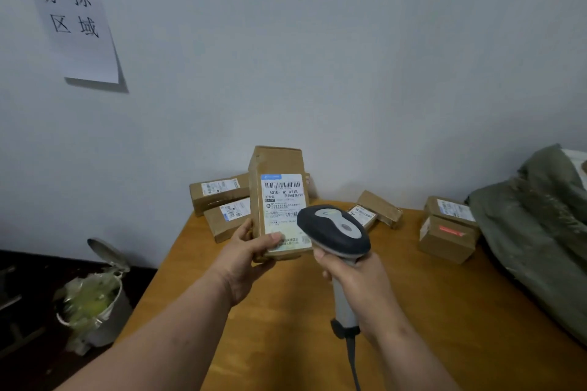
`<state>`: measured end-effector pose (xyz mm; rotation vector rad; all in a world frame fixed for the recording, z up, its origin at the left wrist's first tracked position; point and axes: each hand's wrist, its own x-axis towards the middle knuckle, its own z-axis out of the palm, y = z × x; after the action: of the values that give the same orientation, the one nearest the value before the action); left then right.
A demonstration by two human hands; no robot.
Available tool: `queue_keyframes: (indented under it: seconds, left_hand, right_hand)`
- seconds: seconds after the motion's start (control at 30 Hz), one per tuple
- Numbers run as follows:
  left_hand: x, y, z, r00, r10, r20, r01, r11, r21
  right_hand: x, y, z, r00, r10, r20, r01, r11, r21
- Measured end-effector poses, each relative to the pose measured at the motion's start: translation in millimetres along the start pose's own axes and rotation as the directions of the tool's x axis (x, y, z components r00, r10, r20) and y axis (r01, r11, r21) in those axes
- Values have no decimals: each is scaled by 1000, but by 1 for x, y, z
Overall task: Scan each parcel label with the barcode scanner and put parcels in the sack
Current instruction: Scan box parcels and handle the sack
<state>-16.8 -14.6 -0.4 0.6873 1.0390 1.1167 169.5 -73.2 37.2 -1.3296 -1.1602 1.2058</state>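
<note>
My left hand (246,259) grips the lower end of a tall brown parcel (276,162), held upright above the table with its white barcode label (282,200) facing me. My right hand (359,282) holds the grey barcode scanner (333,228) by its handle, the dark head just right of the label's lower corner. Several more labelled parcels lie at the back of the wooden table (286,327): two (219,190) stacked on the left, small ones (379,208) in the middle, two boxes (448,232) on the right. A dark green sack (533,219) lies slumped at the table's right side.
A paper sign (70,19) with black characters hangs on the white wall. Left of the table, on the dark floor, stands a lidded bin (95,298) with a plastic liner. The scanner's cable (354,362) runs down toward me.
</note>
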Motion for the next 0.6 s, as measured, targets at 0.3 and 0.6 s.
queue_keyframes:
  seconds: [0.3,0.6]
  left_hand:
    - [-2,11,-2,997,73,-27,-74,996,-39]
    - [-2,6,-1,996,83,-43,-84,996,-25]
  right_hand:
    - [-4,-2,2,1000,-14,19,14,1000,-5]
    - [0,-2,-6,1000,-15,20,15,1000,-18]
